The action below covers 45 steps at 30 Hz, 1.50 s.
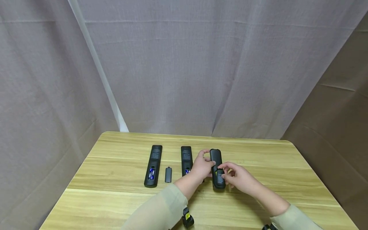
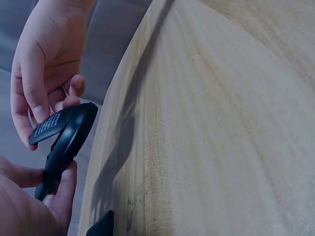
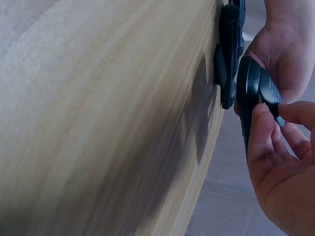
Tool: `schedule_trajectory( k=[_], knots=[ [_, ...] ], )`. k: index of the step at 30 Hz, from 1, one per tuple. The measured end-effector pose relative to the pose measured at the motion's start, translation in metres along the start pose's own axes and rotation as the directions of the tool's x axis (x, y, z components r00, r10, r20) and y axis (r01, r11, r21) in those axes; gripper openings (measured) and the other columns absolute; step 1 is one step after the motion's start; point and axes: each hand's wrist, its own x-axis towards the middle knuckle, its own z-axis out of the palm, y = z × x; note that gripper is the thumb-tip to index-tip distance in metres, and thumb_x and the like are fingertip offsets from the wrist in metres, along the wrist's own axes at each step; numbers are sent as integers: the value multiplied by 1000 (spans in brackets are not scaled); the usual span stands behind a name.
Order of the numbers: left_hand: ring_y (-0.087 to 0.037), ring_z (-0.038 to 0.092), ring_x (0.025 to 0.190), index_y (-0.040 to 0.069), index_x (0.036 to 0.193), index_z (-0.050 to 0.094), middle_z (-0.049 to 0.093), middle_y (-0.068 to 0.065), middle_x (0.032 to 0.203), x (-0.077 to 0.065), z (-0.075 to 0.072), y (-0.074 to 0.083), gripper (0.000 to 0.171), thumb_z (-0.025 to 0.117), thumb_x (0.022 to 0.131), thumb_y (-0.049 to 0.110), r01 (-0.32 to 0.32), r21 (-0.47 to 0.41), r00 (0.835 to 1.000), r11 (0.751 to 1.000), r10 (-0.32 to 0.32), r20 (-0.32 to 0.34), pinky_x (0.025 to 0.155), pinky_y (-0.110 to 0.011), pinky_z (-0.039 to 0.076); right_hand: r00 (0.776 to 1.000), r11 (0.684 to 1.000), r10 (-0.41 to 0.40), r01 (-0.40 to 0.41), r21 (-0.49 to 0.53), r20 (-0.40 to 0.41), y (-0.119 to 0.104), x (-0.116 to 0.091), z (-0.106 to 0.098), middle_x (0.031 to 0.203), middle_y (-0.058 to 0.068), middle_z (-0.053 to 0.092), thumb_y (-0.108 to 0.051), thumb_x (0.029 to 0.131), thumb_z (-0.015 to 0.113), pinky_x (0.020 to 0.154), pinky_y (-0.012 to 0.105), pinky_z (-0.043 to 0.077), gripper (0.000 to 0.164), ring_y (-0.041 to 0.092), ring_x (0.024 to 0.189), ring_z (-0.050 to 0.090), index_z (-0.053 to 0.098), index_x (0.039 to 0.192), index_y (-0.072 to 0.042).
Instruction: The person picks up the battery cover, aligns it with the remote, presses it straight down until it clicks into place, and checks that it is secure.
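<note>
My left hand (image 1: 201, 167) grips a black remote control (image 1: 215, 157), held back side up above the table. Between my right thumb and fingers is its battery cover (image 1: 220, 177), printed with small text; the right hand (image 1: 240, 178) is at the remote's near end. In the left wrist view the cover (image 2: 49, 125) stands tilted off the remote (image 2: 74, 135), one end apart and the other meeting the body. The right wrist view also shows the cover (image 3: 270, 93) angled against the remote's back. A bit of yellow shows beside the cover; the battery compartment's inside is hidden.
Two more black remotes lie face down: the left one (image 1: 155, 156) and the middle one (image 1: 186, 156), both with blue batteries in open compartments. A loose battery cover (image 1: 168, 174) lies between them. My left forearm partly hides the middle remote. Curtains hang behind the wooden table (image 1: 115, 179).
</note>
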Motion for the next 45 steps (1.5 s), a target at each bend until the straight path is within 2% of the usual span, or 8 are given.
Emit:
schedule_trajectory(
  k=[6,11,22,31,45],
  knots=[
    [-22,66,80,18,141,47,62,-9,115,-2,2,1,53,65,94,4,-11,1,1000,1000,11,0,52,-34,57,1000,1000,2,-3,-25,-19,1,0,1,90,8,52,-7,95,65,53,38,54,29,18,69,57,61,124,-4],
    [-22,66,78,18,142,47,62,-10,116,-3,2,1,53,65,94,4,-8,-11,1000,1000,8,9,52,-35,57,999,997,-7,4,-78,-39,4,1,1,91,7,53,-5,94,65,51,30,51,29,15,67,54,63,122,-3],
    [-23,67,79,21,140,48,60,-9,114,-4,3,0,51,65,94,5,-10,-22,1000,1000,10,6,53,-36,57,996,989,-31,19,-150,-81,6,2,2,92,4,55,-3,91,67,54,27,50,28,16,72,54,67,119,-5],
    [-23,67,78,20,139,48,61,-8,110,-4,4,1,51,65,94,4,-4,-33,1000,999,4,3,53,-36,58,993,986,-45,26,-166,-112,9,3,3,92,3,56,-2,89,69,61,25,47,26,17,74,54,67,115,-6],
    [-23,68,77,20,139,47,62,-7,106,-3,4,0,52,66,94,4,-7,-30,1000,1000,7,-5,53,-35,58,991,985,-51,30,-168,-125,9,1,3,96,4,56,-4,91,68,64,26,48,26,17,78,55,65,117,-6]
  ],
)
